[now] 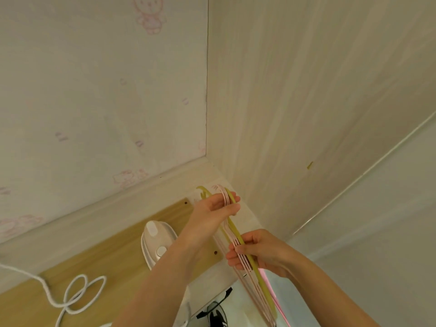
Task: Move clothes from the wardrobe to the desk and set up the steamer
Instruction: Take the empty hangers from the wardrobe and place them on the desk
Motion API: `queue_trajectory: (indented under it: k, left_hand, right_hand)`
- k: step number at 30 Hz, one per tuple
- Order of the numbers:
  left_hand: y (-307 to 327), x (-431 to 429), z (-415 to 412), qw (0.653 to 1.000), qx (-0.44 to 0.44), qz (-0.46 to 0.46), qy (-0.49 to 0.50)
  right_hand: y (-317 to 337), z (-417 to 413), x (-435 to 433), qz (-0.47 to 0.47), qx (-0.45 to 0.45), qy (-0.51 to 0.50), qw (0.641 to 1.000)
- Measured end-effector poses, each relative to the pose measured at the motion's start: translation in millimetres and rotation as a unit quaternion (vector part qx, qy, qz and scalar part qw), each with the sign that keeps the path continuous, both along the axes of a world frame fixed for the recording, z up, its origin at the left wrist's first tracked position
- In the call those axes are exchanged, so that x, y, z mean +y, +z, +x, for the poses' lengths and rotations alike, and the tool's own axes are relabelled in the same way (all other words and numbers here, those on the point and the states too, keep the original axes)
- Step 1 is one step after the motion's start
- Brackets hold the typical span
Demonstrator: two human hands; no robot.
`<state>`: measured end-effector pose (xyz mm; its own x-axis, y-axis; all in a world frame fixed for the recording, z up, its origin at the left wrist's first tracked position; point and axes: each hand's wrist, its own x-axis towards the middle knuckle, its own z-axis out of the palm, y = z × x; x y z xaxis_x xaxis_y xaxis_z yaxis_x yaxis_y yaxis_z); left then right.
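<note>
Pink and yellow-green plastic hangers are bunched together in a thin bundle, held in the air by both hands above the right end of the worktop. The left hand grips the upper part of the bundle, its fingers curled round the necks just below the hooks, which point toward the corner of the wall. The right hand pinches the bundle lower down, thumb on top and fingers wrapped underneath, and the rest of the hangers slant down past it toward the bottom edge of the view. The white steamer lies on the light wooden worktop, just under the left forearm and partly hidden by it. Its white cord lies in loose loops to the left on the same surface. Behind the worktop is pale wallpaper with faint pink cartoon figures; a light wood-grain panel stands on the right.
</note>
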<state>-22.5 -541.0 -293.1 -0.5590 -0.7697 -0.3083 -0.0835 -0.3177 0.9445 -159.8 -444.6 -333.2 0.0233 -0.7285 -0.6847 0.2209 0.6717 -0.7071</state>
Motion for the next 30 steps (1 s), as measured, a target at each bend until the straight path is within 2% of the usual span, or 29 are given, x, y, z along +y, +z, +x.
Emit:
queue_trajectory:
  k: [4, 10, 16, 20, 23, 26, 30]
  left_hand:
    - [-1.9, -8.6, -11.6, 0.998, 0.031, 0.046, 0.007]
    - [-16.8, -24.5, -19.1, 0.988, 0.061, 0.131, 0.060]
    - [-37.7, -37.7, -21.9, 0.951, 0.083, 0.246, 0.168]
    - [-53.7, -46.7, -15.7, 0.933, 0.094, 0.282, 0.205]
    - [-65.8, -51.3, -7.8, 0.930, 0.094, 0.290, 0.207]
    - [-80.8, -52.1, 0.0, 0.922, 0.079, 0.301, 0.230]
    - [-103.1, -46.5, 8.7, 0.891, 0.056, 0.346, 0.290]
  right_hand:
    - [-8.7, -12.1, -13.5, 0.009, 0.040, -0.007, 0.999]
    - [-30.7, -24.8, -37.2, -0.002, 0.199, -0.017, 0.980]
    - [-62.3, -29.2, -57.3, -0.001, 0.363, 0.025, 0.932]
    - [-74.8, -28.6, -64.5, -0.002, 0.442, 0.065, 0.895]
    - [-78.6, -24.1, -69.8, -0.008, 0.467, 0.082, 0.881]
    - [-87.6, -19.5, -72.4, -0.013, 0.461, 0.096, 0.882]
    - [-96.9, -16.4, -73.3, 0.001, 0.488, 0.159, 0.858]
